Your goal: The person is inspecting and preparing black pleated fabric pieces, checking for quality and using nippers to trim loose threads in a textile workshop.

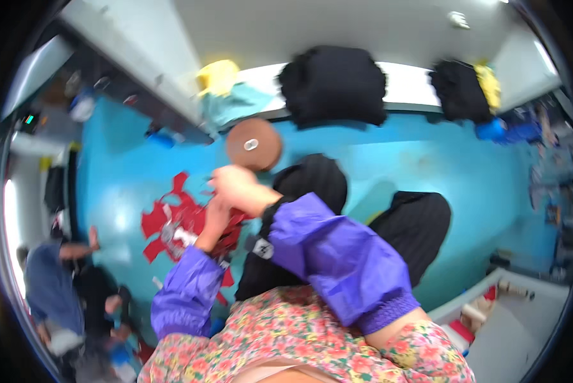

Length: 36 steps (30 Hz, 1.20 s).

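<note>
Centrally, we record two bare hands, brought together in front of the body. The right hand (238,189): fingers bent inward and blurred; we cannot tell how far they are closed or whether they hold anything. The left hand (215,220): just below it, fingers pointing up towards the right; their opening and any hold we cannot tell either. Both wrists emerge from loose, shiny purple sleeve covers (340,258).

Red, irregular flat pieces (187,214): a loose heap on the glossy turquoise floor (395,153), left of the knees, partly hidden behind the left hand, with whitish bits among them.

Beyond the hands we note a round brown disc (237,152) with a small whitish ring (251,145) at its centre. Farther off: a large black fabric heap (331,86); left of it, pale teal cloth (235,105) and yellow cloth (219,78).
</note>
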Tool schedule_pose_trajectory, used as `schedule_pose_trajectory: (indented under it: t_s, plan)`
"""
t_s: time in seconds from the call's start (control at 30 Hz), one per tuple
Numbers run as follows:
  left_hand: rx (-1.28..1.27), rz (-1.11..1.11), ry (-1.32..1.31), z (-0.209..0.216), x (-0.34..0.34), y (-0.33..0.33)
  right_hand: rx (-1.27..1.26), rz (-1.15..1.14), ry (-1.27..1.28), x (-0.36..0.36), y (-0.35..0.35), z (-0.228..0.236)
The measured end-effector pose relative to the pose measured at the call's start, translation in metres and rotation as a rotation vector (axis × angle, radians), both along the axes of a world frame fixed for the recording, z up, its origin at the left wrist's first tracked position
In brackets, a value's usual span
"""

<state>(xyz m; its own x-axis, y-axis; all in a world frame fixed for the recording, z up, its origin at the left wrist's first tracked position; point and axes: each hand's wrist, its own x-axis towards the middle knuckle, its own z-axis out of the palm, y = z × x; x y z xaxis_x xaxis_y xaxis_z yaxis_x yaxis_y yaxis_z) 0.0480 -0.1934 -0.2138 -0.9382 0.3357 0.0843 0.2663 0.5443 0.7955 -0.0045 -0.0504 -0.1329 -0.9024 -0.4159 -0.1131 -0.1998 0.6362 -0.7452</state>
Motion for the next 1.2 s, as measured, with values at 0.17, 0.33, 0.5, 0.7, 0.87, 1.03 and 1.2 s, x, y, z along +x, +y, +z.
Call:
schedule_pose_trajectory:
  t_s: [0.17,0.33,0.5,0.7,0.87,1.03,1.2]
  plan:
    - [-0.415,-0.100,-0.089,-0.030,0.021,0.009,-0.115,-0.189,-0.125,0.003,0.009,0.008]
    - [-0.122,-0.120,-0.247,-0.062,0.051,0.013,-0.131,-0.203,-0.177,0.011,0.033,0.031]
    - [0.020,-0.310,-0.367,-0.071,0.079,0.021,-0.132,-0.250,-0.069,0.011,0.042,0.011]
    - [-0.128,-0.459,-0.458,-0.048,0.081,0.041,-0.088,-0.297,-0.069,0.020,0.067,0.011]
    - [-0.256,-0.569,-0.520,-0.045,0.080,0.046,-0.037,-0.358,-0.066,0.030,0.088,0.010]
    - [-0.016,-0.478,-0.643,-0.055,0.082,0.048,-0.041,-0.398,-0.056,0.042,0.105,0.013]
    - [-0.198,-0.632,-0.549,-0.038,0.080,0.058,-0.053,-0.456,-0.048,0.052,0.123,0.012]
